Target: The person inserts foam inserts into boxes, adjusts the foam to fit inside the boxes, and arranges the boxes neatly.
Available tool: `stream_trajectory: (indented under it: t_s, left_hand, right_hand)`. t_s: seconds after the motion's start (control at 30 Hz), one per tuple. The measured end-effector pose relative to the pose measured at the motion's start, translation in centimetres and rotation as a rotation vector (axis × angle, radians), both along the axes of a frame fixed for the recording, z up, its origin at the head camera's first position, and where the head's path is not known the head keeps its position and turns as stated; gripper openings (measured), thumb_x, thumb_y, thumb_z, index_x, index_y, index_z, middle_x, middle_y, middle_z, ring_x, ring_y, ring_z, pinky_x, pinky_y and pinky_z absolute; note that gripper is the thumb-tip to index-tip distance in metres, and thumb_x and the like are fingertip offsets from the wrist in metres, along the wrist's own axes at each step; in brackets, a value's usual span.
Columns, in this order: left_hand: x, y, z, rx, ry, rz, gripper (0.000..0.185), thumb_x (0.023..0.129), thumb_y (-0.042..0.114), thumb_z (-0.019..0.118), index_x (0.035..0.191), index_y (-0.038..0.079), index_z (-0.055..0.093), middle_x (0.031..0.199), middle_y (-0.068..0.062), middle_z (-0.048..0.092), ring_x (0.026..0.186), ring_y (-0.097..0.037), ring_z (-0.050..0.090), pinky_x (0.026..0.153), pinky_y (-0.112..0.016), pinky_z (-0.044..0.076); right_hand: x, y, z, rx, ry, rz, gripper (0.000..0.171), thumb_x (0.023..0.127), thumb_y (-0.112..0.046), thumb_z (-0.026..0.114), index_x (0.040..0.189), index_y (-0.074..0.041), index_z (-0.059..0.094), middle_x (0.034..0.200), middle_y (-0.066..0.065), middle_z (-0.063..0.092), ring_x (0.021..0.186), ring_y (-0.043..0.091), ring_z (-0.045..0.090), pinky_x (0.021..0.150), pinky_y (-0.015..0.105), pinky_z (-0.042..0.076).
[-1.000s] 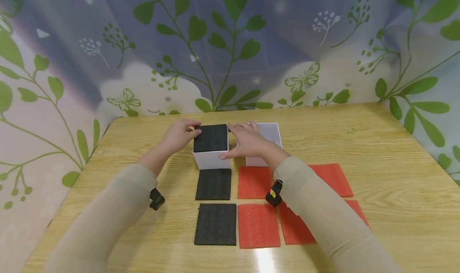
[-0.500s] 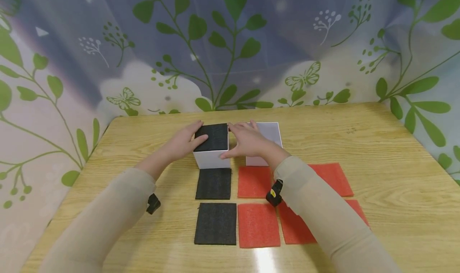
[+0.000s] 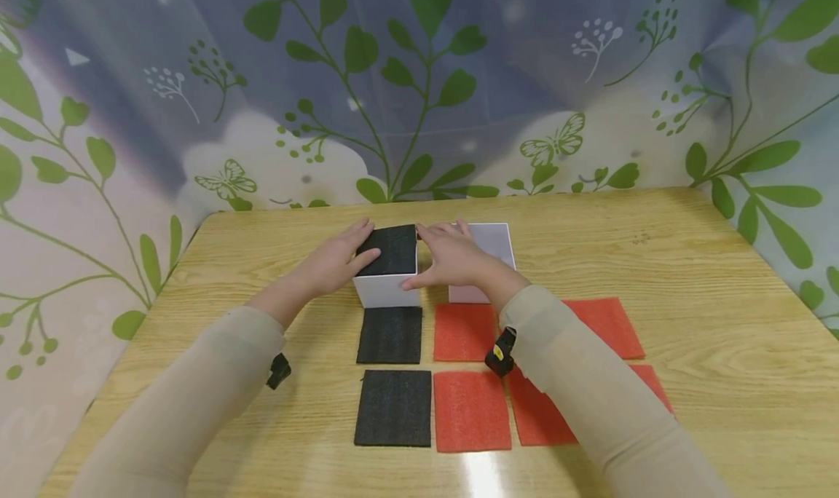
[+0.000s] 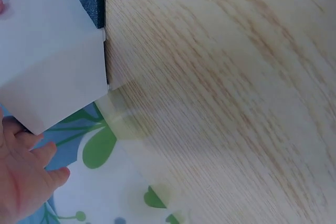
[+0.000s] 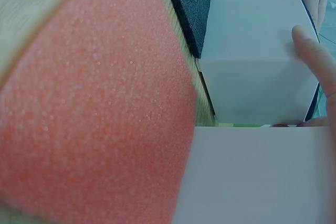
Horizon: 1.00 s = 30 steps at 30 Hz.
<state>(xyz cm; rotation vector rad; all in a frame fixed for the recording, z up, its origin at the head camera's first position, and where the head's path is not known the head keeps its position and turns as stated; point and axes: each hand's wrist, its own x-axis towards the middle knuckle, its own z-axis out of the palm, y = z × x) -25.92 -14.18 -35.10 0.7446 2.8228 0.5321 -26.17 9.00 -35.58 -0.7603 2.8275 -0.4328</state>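
Note:
A white box (image 3: 387,291) stands at the table's middle with a black foam square (image 3: 398,249) lying in its open top. My left hand (image 3: 337,262) lays straight fingers on the foam's left part; its fingers (image 4: 23,177) show beside the box (image 4: 52,61) in the left wrist view. My right hand (image 3: 452,259) rests against the box's right edge, the thumb on its front corner. The right wrist view shows that thumb (image 5: 315,56) lying on the box's side (image 5: 252,61). A second white box (image 3: 491,242) stands just right, partly hidden by the right hand.
Two black foam squares (image 3: 390,335) (image 3: 393,408) lie in a column in front of the box. Several red foam squares (image 3: 463,332) (image 3: 606,327) lie to their right, partly under my right forearm. A leaf-patterned curtain (image 3: 419,83) closes off the wooden table (image 3: 688,265).
My left hand has slid from the box's left edge onto the black foam, its fingers flattening out. The right hand and both boxes have stayed in place.

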Motion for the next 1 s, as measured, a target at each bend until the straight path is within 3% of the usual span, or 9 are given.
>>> stream_trajectory:
  t_s: [0.17, 0.37, 0.6, 1.0]
  left_hand:
    - [0.1, -0.4, 0.2, -0.027, 0.045, -0.009, 0.064, 0.101, 0.041, 0.033, 0.149, 0.004, 0.014, 0.154, -0.015, 0.01, 0.141, -0.028, 0.009, 0.11, -0.05, 0.013]
    - [1.1, -1.4, 1.0, -0.092, 0.123, -0.03, 0.066, 0.1, 0.042, 0.037, 0.149, 0.005, 0.016, 0.154, -0.015, 0.012, 0.14, -0.031, 0.01, 0.109, -0.056, 0.011]
    - [1.9, -2.4, 0.9, -0.131, 0.061, -0.032, 0.073, 0.097, 0.051, 0.037, 0.15, 0.008, 0.014, 0.155, -0.015, 0.006, 0.141, -0.033, 0.003, 0.107, -0.059, 0.006]
    - [1.6, -1.6, 1.0, -0.2, 0.047, 0.042, 0.077, 0.095, 0.058, 0.031, 0.15, 0.007, 0.012, 0.154, -0.018, 0.007, 0.139, -0.035, 0.01, 0.107, -0.059, 0.011]
  right_hand:
    - [0.0, 0.0, 0.0, 0.004, -0.004, -0.001, 0.112, 0.07, -0.073, 0.061, 0.149, -0.007, 0.018, 0.145, 0.003, 0.038, 0.138, 0.025, 0.019, 0.109, 0.05, -0.006]
    - [0.0, -0.1, 0.0, -0.007, -0.008, 0.004, 0.112, 0.069, -0.072, 0.061, 0.149, -0.006, 0.018, 0.145, 0.004, 0.038, 0.137, 0.025, 0.019, 0.109, 0.05, -0.006]
    - [0.0, 0.1, 0.0, -0.014, -0.012, -0.001, 0.111, 0.07, -0.07, 0.063, 0.149, -0.006, 0.019, 0.145, 0.005, 0.038, 0.137, 0.026, 0.019, 0.109, 0.05, -0.006]
    - [0.0, -0.1, 0.1, -0.007, -0.018, -0.005, 0.111, 0.071, -0.07, 0.063, 0.149, -0.006, 0.018, 0.145, 0.005, 0.038, 0.138, 0.026, 0.019, 0.109, 0.049, -0.007]
